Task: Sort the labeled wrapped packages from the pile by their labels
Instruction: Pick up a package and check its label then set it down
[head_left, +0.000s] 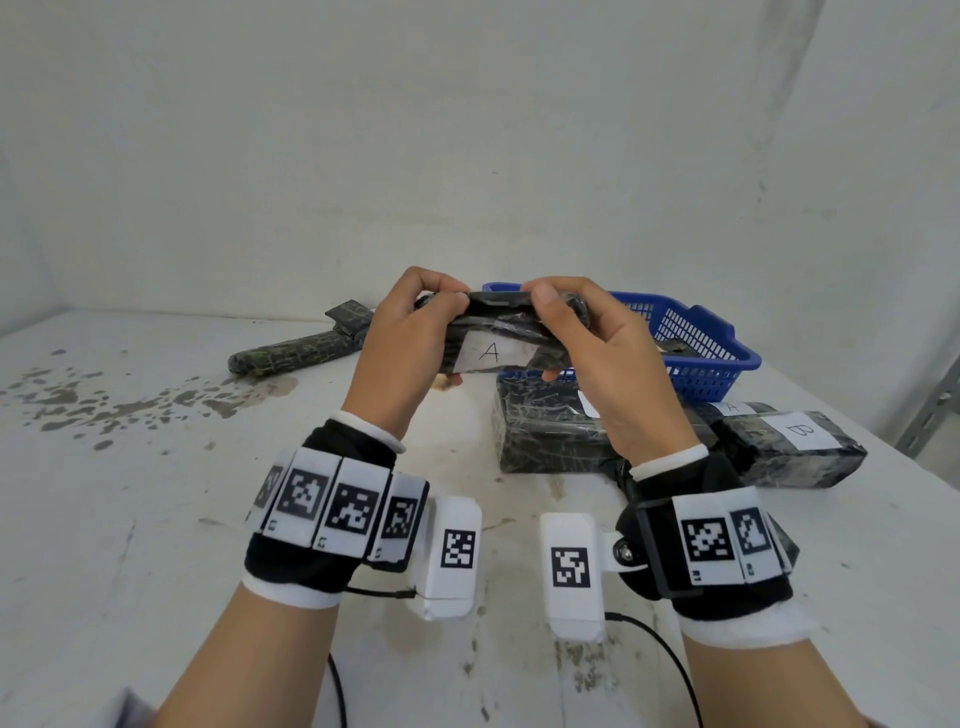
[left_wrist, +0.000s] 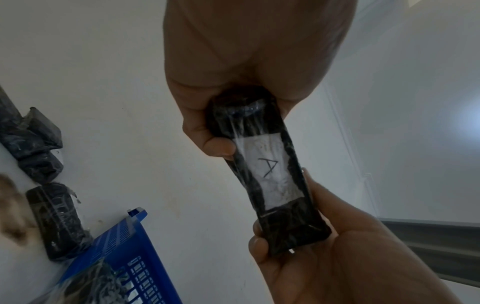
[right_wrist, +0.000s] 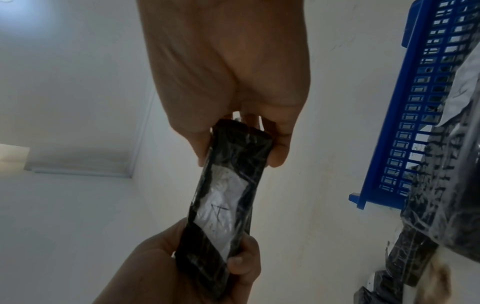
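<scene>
Package A held up in both hands

The left hand (head_left: 410, 338) and right hand (head_left: 602, 358) grasp the ends of the black wrapped package (head_left: 498, 332), above the table (head_left: 156, 493).

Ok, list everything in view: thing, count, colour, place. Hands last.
Held package labelled A: one, black wrap with white label, up between both hands.
Long wrapped package: one, dark, far left on the table, label not visible.
Big package: one, black, on the table under the right wrist, label mostly hidden.
Package labelled B: one, black, on the table at right.
Package behind B: one, black, mostly hidden.
Basket: one, blue, far right, something dark inside.
Table: one, white, stained.
Left hand: grips the held package's left end.
Right hand: grips its right end.
</scene>
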